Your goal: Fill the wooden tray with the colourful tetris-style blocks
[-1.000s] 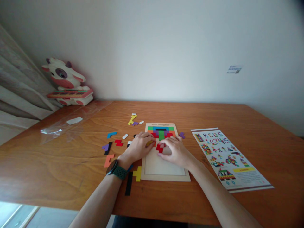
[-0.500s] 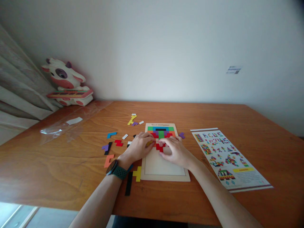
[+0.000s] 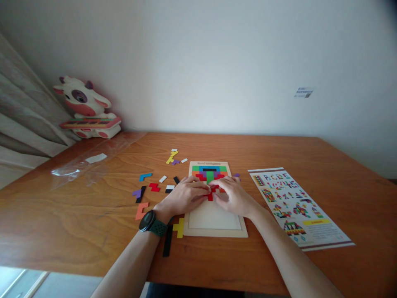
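Observation:
A pale wooden puzzle tray (image 3: 214, 231) lies in front of me, its far rows filled with coloured blocks (image 3: 210, 171). Both hands meet over the tray's middle. My left hand (image 3: 182, 196), a dark watch on its wrist, rests flat with fingertips on a red piece (image 3: 212, 192). My right hand (image 3: 232, 196) presses the same red piece from the right, just below the filled rows. The piece lies in the tray, mostly hidden by my fingers. The tray's near half is bare.
Loose puzzle pieces (image 3: 145, 190) in several colours lie scattered left of the tray. A printed pattern sheet (image 3: 297, 207) lies to the right. A clear plastic bag (image 3: 80, 165) and a cow-shaped toy (image 3: 85, 109) sit at the far left by a curtain.
The red piece slid up the tray against the filled rows. My left hand moved right over it, covering the yellow piece it touched before.

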Available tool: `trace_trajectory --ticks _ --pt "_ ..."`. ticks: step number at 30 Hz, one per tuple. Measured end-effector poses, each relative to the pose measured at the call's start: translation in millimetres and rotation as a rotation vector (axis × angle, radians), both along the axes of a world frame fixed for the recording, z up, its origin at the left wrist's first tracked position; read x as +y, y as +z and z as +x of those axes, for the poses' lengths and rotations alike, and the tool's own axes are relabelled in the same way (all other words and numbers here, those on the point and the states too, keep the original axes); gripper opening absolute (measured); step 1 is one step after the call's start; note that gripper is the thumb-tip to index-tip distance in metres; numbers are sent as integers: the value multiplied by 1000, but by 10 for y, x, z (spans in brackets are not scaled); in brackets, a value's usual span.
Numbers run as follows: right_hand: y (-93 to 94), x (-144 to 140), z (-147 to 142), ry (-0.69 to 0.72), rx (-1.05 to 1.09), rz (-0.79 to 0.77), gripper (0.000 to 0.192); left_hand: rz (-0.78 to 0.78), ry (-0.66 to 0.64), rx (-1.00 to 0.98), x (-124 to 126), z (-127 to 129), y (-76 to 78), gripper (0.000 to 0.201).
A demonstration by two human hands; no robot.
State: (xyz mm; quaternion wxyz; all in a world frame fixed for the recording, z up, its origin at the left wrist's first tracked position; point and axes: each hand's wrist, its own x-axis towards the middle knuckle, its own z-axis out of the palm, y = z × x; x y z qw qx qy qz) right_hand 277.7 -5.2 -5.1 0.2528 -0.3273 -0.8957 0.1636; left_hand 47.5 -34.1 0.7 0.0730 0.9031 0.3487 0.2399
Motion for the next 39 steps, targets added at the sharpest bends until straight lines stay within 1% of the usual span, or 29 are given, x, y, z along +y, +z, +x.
trace_trajectory --ticks 6,12,16,23,25,28,32,35,39 --pt "-16 -7 -18 0 -23 16 29 11 33 7 12 -17 -22 22" --pt "-41 -5 -41 12 -25 24 25 22 37 -17 33 -33 -47 23" --pt "-59 -2 -48 15 -27 27 27 13 30 -55 36 -53 -51 22" --pt "-79 7 -35 -13 1 37 33 -24 188 -36 27 -151 -38 27" --pt "-85 9 -33 -23 2 40 32 -37 218 -31 33 -162 -52 25" --pt "-86 10 -33 -16 5 44 25 -48 242 -21 44 -161 -73 24" --pt "-87 12 -37 -3 5 61 16 -32 213 -13 48 -163 -64 21" --pt "-92 11 -43 -7 -12 70 13 -8 170 -6 44 -172 -39 22" --pt "-78 10 -39 -4 -28 82 12 6 150 15 37 -169 -20 25"
